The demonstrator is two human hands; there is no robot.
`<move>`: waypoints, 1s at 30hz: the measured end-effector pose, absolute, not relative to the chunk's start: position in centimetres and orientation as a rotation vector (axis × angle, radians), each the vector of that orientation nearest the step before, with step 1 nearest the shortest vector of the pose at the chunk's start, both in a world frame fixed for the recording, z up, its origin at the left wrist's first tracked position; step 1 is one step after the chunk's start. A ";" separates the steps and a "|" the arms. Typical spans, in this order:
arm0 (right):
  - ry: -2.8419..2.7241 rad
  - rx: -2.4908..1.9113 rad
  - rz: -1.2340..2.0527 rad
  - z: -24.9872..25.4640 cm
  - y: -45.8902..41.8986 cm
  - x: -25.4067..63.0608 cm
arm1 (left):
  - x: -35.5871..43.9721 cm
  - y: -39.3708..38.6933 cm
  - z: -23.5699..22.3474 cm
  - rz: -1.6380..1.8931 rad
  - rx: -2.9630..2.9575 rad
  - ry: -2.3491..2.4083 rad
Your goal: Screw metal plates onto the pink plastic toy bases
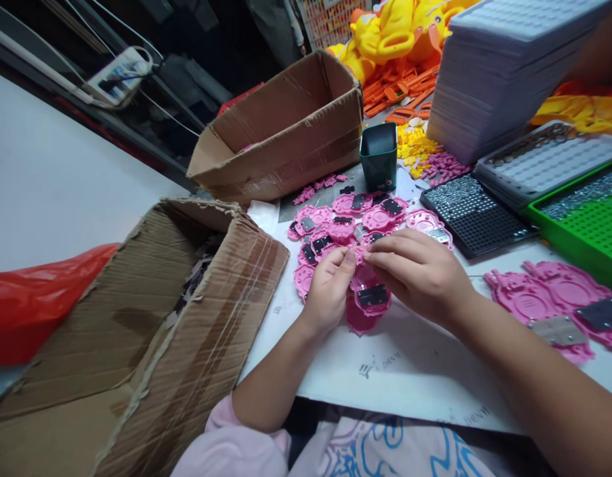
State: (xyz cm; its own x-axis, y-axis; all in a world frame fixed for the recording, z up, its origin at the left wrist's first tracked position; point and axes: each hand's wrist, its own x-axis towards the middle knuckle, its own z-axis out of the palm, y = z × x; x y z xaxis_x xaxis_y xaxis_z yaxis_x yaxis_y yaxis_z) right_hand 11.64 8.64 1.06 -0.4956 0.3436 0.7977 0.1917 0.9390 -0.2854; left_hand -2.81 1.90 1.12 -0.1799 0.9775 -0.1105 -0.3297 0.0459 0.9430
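My left hand [330,286] is closed, thumb and fingers pinching the upper edge of a pink plastic part [369,281]. This part has a scalloped rim and a black plate fixed on its lower half. My right hand [420,270] is closed too, its fingertips meeting at the same upper edge; anything small between them is hidden. Below the held part shows another pink piece [361,320]. Just beyond my hands lie several similar pink parts [342,227] with black or silvery plates, partly overlapping.
Cardboard boxes stand at the left [236,291] and at the back [306,139]. Behind the pink parts is a dark green cup [378,159]. On the right are a black pegboard-like tray [505,228], a green tray [584,228], stacked white trays [485,86] and more pink parts [529,301].
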 end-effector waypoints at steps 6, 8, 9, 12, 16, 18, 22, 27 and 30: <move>-2.075 -0.368 0.103 1.5 7.9 11.8 | -2.9 1.6 1.6 1.442 0.811 1.101; -2.052 -0.364 0.081 1.5 7.7 11.9 | -2.8 1.4 1.8 1.467 0.837 1.093; -2.043 -0.356 0.066 1.5 7.6 11.9 | -2.8 1.4 1.8 1.484 0.856 1.096; -2.017 -0.320 0.023 1.5 7.4 12.0 | -2.6 1.1 1.9 1.535 0.896 1.126; -1.965 -0.280 0.004 1.6 6.9 11.8 | -2.2 0.5 1.8 1.572 0.943 1.192; -1.950 -0.270 0.014 1.6 6.6 11.6 | -2.1 0.2 1.6 1.599 0.991 1.235; -1.939 -0.262 0.033 1.3 6.3 11.4 | -2.2 -0.3 1.3 1.626 1.015 1.283; -1.964 -0.275 0.030 1.2 6.4 11.6 | -2.6 -0.2 1.6 1.606 0.960 1.189; -1.966 -0.282 0.034 1.1 6.6 11.8 | -2.8 0.1 1.8 1.535 0.876 1.094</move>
